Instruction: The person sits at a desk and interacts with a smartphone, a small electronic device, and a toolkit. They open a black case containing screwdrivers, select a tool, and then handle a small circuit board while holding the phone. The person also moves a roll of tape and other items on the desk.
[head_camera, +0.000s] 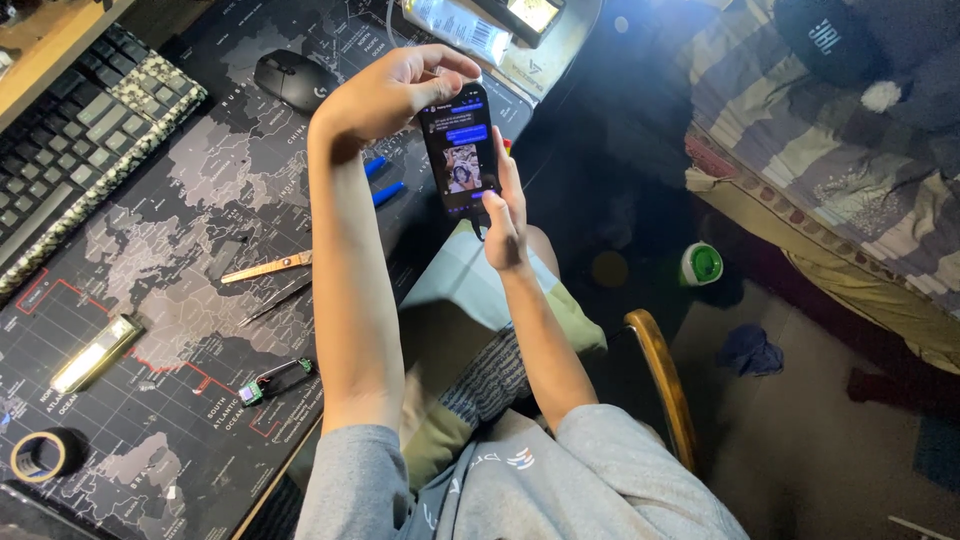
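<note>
The phone (460, 150) sits upright in the upper middle of the frame, screen lit and facing the camera, held out over the person's lap just past the desk's edge. The left hand (395, 90) curls over its top end, fingers wrapped across the upper edge and thumb against the side, so the phone hangs down below that grasp. The right hand (505, 215) comes up from below at the phone's lower right, fingers straight and loosely spread along its right edge, thumb touching the bottom of the screen; it steadies rather than clasps.

On the mat (170, 200) to the left lie a black mouse (292, 78) near the top, a keyboard (70, 150) in the upper left, gold scissors (268, 267) and tweezers (275, 298) at mid-left, and a tape roll (42, 455) in the lower left. Two blue pens (385, 190) peek out just behind the left forearm.
</note>
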